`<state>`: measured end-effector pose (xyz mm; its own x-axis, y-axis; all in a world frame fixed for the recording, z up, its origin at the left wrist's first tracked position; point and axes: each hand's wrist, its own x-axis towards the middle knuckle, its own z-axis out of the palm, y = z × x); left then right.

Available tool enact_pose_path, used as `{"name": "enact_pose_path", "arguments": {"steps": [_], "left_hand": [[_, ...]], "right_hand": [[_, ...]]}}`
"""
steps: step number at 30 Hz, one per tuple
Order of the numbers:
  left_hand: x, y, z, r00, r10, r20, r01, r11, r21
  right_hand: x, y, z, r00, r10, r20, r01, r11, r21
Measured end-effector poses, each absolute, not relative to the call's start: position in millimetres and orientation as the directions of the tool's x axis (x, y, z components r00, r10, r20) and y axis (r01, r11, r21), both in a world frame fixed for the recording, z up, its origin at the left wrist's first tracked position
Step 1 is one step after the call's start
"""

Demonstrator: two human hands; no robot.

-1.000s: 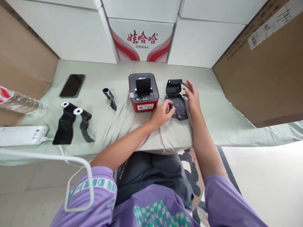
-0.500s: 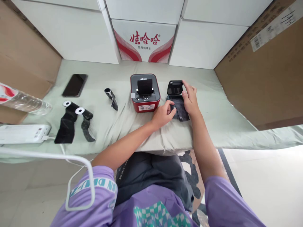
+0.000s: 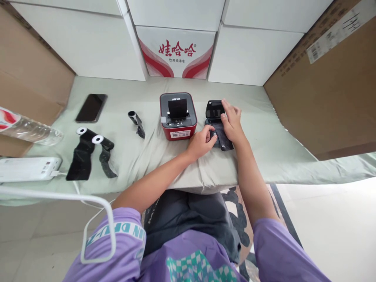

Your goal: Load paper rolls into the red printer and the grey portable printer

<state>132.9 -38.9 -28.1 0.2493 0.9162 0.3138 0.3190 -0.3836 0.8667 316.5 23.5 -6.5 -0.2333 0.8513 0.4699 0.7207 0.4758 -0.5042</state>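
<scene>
A small black portable printer (image 3: 209, 124) lies on the cloth-covered table with its hinged lid (image 3: 214, 109) raised. From its body a strip of black paper (image 3: 225, 138) runs out toward the front edge. My left hand (image 3: 202, 143) curls its fingers against the printer's left side and holds it. The thumb and fingers of my right hand (image 3: 232, 122) close on the right edge of the lid, and that palm sits over the printer's right side. To the left stands a larger red and black printer (image 3: 180, 134), a black paper tab (image 3: 178, 108) rising from its top slot.
On the left are a small black roll (image 3: 132, 114), two larger paper rolls (image 3: 84, 135) (image 3: 105, 141) with loose tails, a phone (image 3: 91, 107), a water bottle (image 3: 38, 131) and a white power bank (image 3: 28, 168). White boxes (image 3: 179, 35) line the back; a brown carton (image 3: 337, 94) stands right.
My right thumb has shifted left and up onto the raised lid's edge. My left hand stays against the small printer's side. The whole view has slid slightly.
</scene>
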Motion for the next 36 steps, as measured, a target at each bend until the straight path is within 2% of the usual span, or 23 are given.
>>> {"name": "enact_pose_path", "arguments": {"steps": [4, 10, 25, 32, 36], "left_hand": [[134, -38, -28, 0.249, 0.918, 0.309, 0.331, -0.381, 0.864], [134, -38, -29, 0.244, 0.919, 0.311, 0.33, -0.38, 0.864], [133, -39, -29, 0.239, 0.919, 0.313, 0.319, -0.378, 0.869], [133, -40, -29, 0.222, 0.921, 0.321, 0.297, -0.378, 0.877], [133, -40, -30, 0.214, 0.924, 0.318, 0.298, -0.372, 0.879]], "right_hand": [[316, 27, -5, -0.202, 0.891, 0.407, 0.807, 0.387, -0.446], [309, 28, 3, -0.157, 0.883, 0.443, 0.837, 0.357, -0.414], [303, 4, 11, -0.093, 0.812, 0.577, 0.765, 0.429, -0.481], [306, 3, 10, -0.026, 0.837, 0.546, 0.633, 0.437, -0.639], [317, 13, 3, 0.055, 0.913, 0.404, 0.498, 0.326, -0.804]]}}
